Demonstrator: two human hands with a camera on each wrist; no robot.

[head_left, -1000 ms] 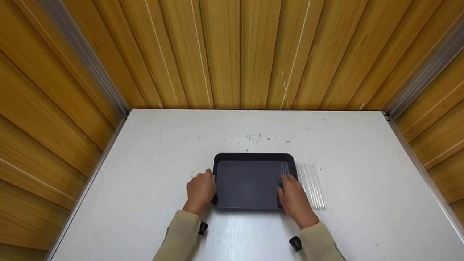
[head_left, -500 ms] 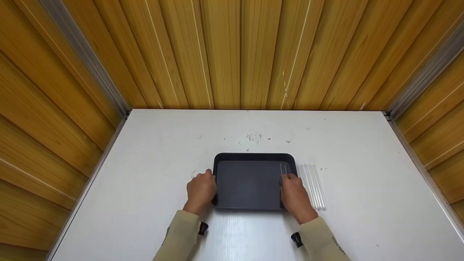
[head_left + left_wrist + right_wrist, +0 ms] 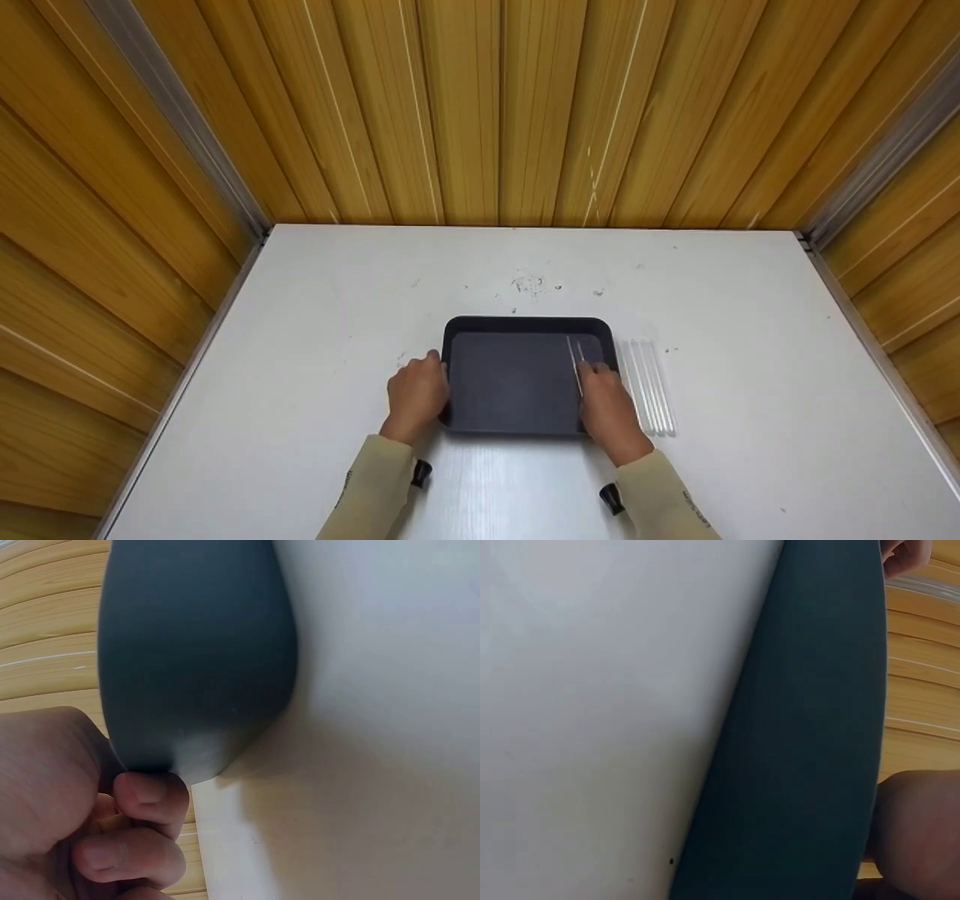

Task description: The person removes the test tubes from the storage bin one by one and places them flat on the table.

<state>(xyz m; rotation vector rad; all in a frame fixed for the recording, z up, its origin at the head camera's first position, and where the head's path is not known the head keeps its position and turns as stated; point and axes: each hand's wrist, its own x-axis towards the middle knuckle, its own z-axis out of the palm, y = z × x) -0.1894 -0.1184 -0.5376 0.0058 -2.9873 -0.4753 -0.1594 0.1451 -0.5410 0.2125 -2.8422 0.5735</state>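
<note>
A dark rectangular tray (image 3: 517,382) lies on the white tabletop. My left hand (image 3: 417,390) holds its left rim; the left wrist view shows curled fingers (image 3: 146,799) against the tray's edge. My right hand (image 3: 609,409) is over the tray's right side, fingers bent around thin clear tubes that poke out beyond the fingertips. One clear tube (image 3: 573,360) slants inside the tray just left of that hand. In the right wrist view the tray's outer wall (image 3: 802,727) hides most of the right hand (image 3: 922,832), so the fingertips are out of sight.
Several more clear tubes (image 3: 651,386) lie side by side on the table, just right of the tray. Yellow wood-look panels (image 3: 465,112) wall the table (image 3: 300,315) at the back and both sides.
The clear tubes inside the tray have shifted left and spread apart. My right thumb has drawn in toward the fingers. The left hand and tray have stayed put.
</note>
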